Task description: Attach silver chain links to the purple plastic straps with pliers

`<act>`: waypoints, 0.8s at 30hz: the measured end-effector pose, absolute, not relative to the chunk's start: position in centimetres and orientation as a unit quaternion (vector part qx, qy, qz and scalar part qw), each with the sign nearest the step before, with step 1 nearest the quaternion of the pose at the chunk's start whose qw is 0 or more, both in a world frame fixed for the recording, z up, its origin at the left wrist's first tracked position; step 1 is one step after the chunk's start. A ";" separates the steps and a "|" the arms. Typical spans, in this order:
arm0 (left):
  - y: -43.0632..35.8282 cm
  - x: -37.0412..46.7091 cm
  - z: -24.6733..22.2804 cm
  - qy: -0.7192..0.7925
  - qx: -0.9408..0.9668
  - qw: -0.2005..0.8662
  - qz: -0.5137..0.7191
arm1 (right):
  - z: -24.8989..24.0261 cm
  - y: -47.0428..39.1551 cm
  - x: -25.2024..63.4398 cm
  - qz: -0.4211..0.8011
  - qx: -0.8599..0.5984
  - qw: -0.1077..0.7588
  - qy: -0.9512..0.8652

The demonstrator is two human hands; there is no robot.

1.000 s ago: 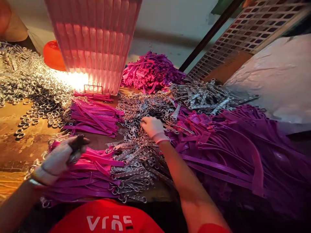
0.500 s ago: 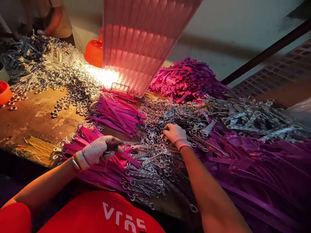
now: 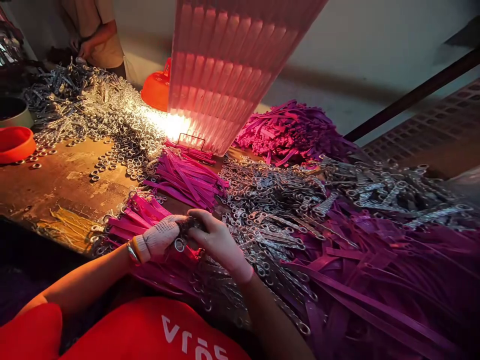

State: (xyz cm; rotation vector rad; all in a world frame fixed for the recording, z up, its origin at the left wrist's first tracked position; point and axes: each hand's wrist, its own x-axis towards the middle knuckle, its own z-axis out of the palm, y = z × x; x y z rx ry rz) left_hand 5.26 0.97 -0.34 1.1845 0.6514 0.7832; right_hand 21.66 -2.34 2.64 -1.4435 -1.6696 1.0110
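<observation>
My left hand point(image 3: 162, 237), in a dotted white glove with dark fingertips, is closed over a bundle of magenta straps point(image 3: 129, 220). My right hand point(image 3: 217, 242), in a pale glove, meets it with thumb and fingers pinched together. Between the two hands a ring-ended strap shows its metal ring point(image 3: 179, 244); the rest of it is hidden by the fingers. Silver braided straps with ring ends point(image 3: 275, 230) lie heaped right of my right hand.
A lamp with an orange shade point(image 3: 155, 90) glows behind a ribbed translucent panel point(image 3: 236, 75). Loose rings point(image 3: 131, 160), an orange bowl point(image 3: 17, 145) and yellow strips point(image 3: 69, 225) lie on the left. Purple straps point(image 3: 375, 280) pile at right. Another person point(image 3: 101, 40) stands at the far left.
My right hand has moved left and toward me, from the silver heap to my left hand. A metal ring now shows between them. The view has shifted slightly left.
</observation>
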 end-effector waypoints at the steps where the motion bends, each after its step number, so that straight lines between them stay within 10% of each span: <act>1: 1.2 5.5 -0.4 0.296 0.521 0.725 0.340 | 2.5 -2.1 21.8 0.383 -0.559 0.367 -0.638; 24: 0.2 8.5 0.8 0.359 0.334 0.789 0.370 | 0.8 -2.4 23.9 0.222 -0.621 0.515 -0.548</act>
